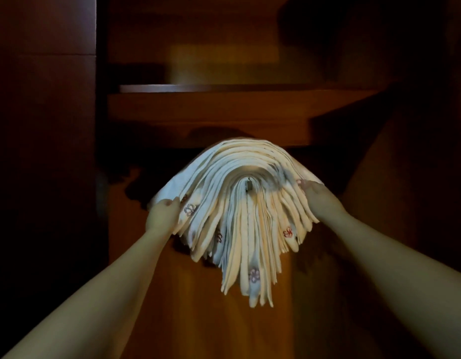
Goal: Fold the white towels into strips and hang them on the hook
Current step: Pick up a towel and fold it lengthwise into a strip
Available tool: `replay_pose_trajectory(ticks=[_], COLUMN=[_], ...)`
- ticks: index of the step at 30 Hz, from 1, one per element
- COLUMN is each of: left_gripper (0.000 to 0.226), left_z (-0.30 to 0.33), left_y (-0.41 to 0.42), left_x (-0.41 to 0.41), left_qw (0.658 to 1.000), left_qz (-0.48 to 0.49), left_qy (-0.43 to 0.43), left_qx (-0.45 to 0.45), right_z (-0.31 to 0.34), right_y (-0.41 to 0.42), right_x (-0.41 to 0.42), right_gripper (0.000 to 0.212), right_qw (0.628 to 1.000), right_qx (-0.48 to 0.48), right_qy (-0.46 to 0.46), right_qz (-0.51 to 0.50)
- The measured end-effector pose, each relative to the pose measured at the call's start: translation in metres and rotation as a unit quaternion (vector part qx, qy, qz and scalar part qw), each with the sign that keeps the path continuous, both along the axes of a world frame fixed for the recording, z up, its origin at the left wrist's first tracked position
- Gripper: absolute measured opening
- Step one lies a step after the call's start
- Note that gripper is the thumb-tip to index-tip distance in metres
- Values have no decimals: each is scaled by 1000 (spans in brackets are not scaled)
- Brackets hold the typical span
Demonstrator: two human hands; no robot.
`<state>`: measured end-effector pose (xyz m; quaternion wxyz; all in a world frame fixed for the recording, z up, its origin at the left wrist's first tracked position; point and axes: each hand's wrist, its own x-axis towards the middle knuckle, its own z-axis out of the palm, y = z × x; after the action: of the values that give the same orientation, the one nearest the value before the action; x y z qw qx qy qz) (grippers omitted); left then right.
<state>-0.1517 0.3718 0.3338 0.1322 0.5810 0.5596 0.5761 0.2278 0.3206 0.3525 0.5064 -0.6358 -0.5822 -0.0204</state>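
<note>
Below the wooden shelf (239, 88), your left hand (162, 216) and right hand (317, 196) pinched the outer sides of soft, limp folded white towels (239, 203), draped heavily over the metal hook (249, 183).

towels (239, 208) draped over hook (248, 183), below shelf (224, 88). left hand (163, 215) on stack's left side, right hand (318, 200) on its right.

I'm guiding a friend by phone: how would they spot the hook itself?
Below the wooden shelf, many folded white towels drape in one arched bundle. At the arch's centre sits the hook, a small metal piece, the only shiny grey thing amid cloth.
</note>
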Motion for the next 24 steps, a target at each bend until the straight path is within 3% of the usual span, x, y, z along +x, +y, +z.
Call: replay_pose_trajectory(ticks=[3, 7, 10, 12, 17, 24], left_gripper=[43, 47, 41, 34, 43, 49], left_z=[-23, -72, -117, -146, -224, -334], left_y=[-43, -104, -149, -177, -232, -302], left_x=[13, 31, 43, 52, 84, 158], left_qw=[997, 978, 958, 936, 862, 777], left_qz=[-73, -190, -243, -281, -374, -474], left_qy=[21, 50, 115, 159, 266, 326], left_qx=[-17, -66, -102, -138, -214, -255], right_z=[-29, -90, -144, -182, -270, -386], right_y=[-55, -139, -201, -239, -328, -437], right_x=[-16, -39, -48, -48, -35, 2], right_gripper=[47, 63, 64, 64, 61, 64], right_qw=[1000, 995, 982, 974, 944, 913], right_qx=[-13, -98, -179, -218, -320, -403], right_qy=[1, -37, -61, -62, -79, -30], right_qz=[7, 0, -7, 3, -3, -50])
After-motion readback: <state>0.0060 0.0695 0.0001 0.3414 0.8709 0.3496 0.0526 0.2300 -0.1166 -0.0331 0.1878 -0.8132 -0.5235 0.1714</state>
